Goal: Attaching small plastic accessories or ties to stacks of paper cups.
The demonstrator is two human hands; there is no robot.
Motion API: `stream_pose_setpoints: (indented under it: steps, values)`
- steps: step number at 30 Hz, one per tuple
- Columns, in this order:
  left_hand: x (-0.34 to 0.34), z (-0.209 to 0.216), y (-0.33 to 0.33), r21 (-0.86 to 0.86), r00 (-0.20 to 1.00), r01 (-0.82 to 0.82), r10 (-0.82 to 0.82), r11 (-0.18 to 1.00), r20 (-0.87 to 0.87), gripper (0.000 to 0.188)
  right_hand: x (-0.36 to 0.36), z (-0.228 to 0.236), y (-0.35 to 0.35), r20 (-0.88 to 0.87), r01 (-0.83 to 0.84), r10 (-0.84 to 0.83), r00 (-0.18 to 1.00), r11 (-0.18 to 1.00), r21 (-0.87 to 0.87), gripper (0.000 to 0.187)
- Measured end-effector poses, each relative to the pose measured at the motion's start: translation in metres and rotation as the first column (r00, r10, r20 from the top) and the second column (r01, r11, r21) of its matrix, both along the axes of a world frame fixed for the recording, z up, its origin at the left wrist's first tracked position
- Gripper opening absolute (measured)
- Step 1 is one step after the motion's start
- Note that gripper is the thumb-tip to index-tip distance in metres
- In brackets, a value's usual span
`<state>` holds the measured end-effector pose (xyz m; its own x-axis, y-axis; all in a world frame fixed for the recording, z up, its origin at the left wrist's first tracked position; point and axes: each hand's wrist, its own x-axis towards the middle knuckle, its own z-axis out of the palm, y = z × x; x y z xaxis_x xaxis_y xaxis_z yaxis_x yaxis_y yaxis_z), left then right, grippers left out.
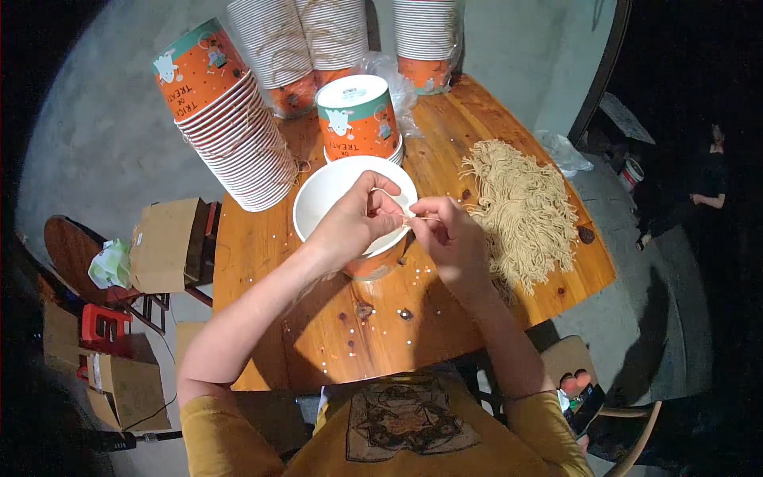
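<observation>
A paper bucket (318, 200), white inside and orange outside, stands mouth up on the wooden table in front of me. My left hand (359, 219) reaches over its mouth, fingers curled, with thumb and fingertips pinched at the right side of the rim. There my right hand (451, 242) meets it, thumb and forefinger closed on a thin tan cord (427, 219). The cord's other end is hidden by my fingers, so I cannot tell whether it passes through the bucket wall. A heap of similar tan cords (520, 211) lies right of my right hand.
Upside-down buckets (358, 119) stand just behind. A tall nested stack (230, 127) with cords hanging from it rises at the left. More wrapped stacks (425, 40) line the back. Small white bits dot the wooden table (318, 334). Cardboard boxes (167, 242) and a red stool (105, 327) are at left; a person (703, 187) is at far right.
</observation>
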<state>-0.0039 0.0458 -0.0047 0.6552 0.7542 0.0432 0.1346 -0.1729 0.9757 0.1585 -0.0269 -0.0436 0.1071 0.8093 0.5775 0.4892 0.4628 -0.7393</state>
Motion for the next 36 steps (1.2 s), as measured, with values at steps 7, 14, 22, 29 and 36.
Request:
stream_pose_setpoints:
  steps: [7, 14, 22, 29, 36]
  values:
    - [0.002, 0.001, 0.0, -0.075, 0.998, -0.054, 0.051, 0.996, -0.042, 0.032, 0.01, -0.013, 0.009, 0.287, -0.02, -0.068, 0.955, 0.956, 0.293, 0.028]
    - [0.004, 0.003, 0.0, -0.015, 0.993, -0.053, 0.051, 0.998, -0.111, 0.032, 0.006, -0.003, 0.008, 0.448, 0.067, -0.281, 0.849, 0.898, 0.435, 0.023]
    - [0.002, -0.005, -0.006, 0.153, 0.994, 0.034, -0.017, 0.988, -0.111, 0.027, 0.009, -0.005, 0.018, -0.297, -0.266, 0.183, 0.937, 0.926, -0.268, 0.008]
    - [0.006, -0.002, -0.01, 0.315, 0.98, 0.029, 0.035, 0.949, -0.196, 0.014, 0.016, 0.003, 0.013, -0.512, -0.415, 0.21, 0.833, 0.85, -0.326, 0.015]
    - [0.009, 0.001, -0.013, 0.48, 0.965, -0.017, 0.141, 0.877, -0.223, 0.013, 0.019, 0.004, 0.006, -0.633, -0.445, 0.153, 0.759, 0.831, -0.333, 0.016]
